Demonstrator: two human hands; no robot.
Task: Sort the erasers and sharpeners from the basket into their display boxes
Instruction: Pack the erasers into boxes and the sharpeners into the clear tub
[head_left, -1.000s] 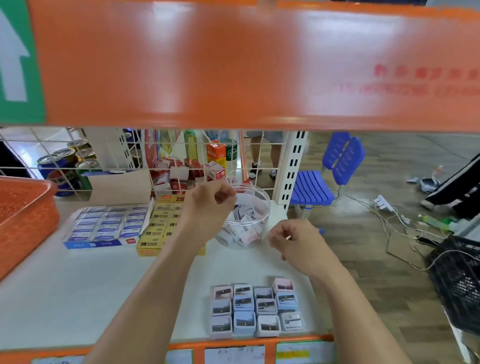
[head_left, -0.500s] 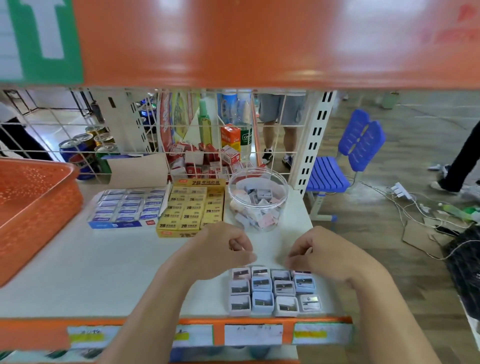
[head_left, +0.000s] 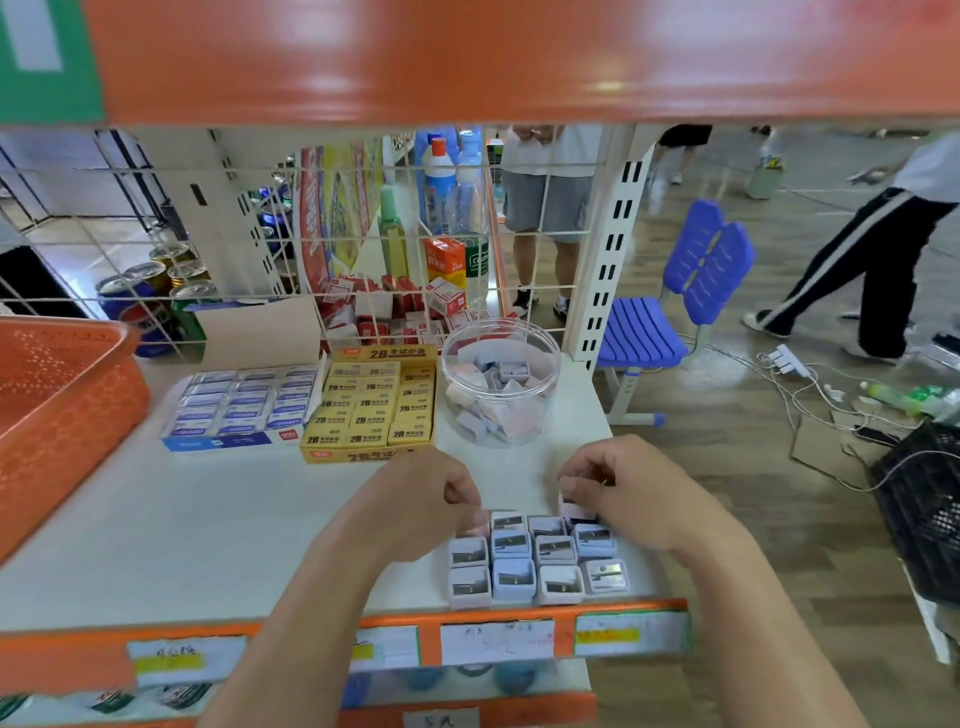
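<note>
The scene is viewed through a single wide-angle camera worn on the head — pointed forward and down, close over the white shelf (head_left: 182, 545), with an orange upper shelf edge (head_left: 467, 57) filling 12 o'clock and the wooden floor (head_left: 753, 493) taken in at 3 o'clock.

bright, even light; blurred, warped edges

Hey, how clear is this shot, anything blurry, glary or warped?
Head view: the orange shelf edge overhead is badly blurred and streaked with white glare; the wire grid bows from the wide lens; the left hand is smeared at the fingertips, so its hold is unclear; the right hand, pinching a pink sharpener, and the sharpener rows read fairly sharp.
</note>
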